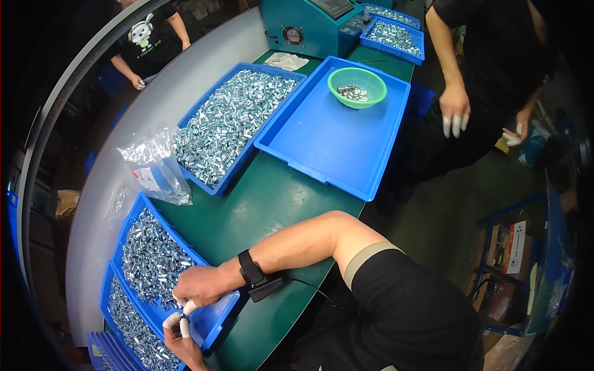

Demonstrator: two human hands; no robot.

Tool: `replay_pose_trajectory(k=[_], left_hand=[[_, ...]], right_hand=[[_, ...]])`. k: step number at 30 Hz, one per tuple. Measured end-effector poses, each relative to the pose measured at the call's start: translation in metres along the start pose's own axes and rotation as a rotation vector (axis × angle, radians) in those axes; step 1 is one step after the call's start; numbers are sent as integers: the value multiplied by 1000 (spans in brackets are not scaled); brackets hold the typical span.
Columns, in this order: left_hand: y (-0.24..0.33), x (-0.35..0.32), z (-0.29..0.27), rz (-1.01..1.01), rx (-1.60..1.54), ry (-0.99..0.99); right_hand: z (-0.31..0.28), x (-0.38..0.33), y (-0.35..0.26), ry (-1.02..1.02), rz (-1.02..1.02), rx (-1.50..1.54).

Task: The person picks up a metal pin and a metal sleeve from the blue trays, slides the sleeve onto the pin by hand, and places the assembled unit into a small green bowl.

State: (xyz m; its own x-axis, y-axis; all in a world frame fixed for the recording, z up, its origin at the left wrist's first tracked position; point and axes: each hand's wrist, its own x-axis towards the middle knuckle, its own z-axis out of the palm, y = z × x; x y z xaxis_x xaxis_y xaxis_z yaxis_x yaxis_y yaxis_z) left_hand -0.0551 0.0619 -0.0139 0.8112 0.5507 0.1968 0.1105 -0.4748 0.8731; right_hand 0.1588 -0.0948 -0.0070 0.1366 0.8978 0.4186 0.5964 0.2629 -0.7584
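My left hand (182, 346) and my right hand (201, 287) meet over the near end of a blue tray (221, 315) of small metal parts. White covers wrap several of my fingertips. In my left hand, thumb and finger pinch a small dark metal part (184, 318), its exact kind too small to make out. My right fingers are closed and bent down against that part from above; what sits between them is hidden. Short, shiny silver cylindrical pieces (151, 256) are heaped in the tray. A second blue tray (110, 303) of similar pieces (139, 331) lies alongside, to the left.
Farther off on the green table (247, 207) stand a full blue tray of cylinders (229, 123) and a wide blue tray (334, 136) holding a green bowl (357, 86) with some parts. A clear plastic bag (158, 167) lies at the left. A co-worker (495, 68) stands at right.
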Motion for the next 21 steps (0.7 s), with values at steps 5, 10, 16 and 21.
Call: replay_pose_trajectory(k=[5, 10, 16, 21], left_hand=[[5, -1, 2, 11, -1, -3], [18, -2, 11, -26, -49, 66], [18, -5, -5, -69, 53, 209], [20, 15, 18, 28, 155, 237]], right_hand=[[-2, -1, 1, 15, -33, 10], [-3, -3, -1, 63, 47, -17], [5, 3, -2, 195, 90, 37], [-17, -8, 11, 235, 204, 26]])
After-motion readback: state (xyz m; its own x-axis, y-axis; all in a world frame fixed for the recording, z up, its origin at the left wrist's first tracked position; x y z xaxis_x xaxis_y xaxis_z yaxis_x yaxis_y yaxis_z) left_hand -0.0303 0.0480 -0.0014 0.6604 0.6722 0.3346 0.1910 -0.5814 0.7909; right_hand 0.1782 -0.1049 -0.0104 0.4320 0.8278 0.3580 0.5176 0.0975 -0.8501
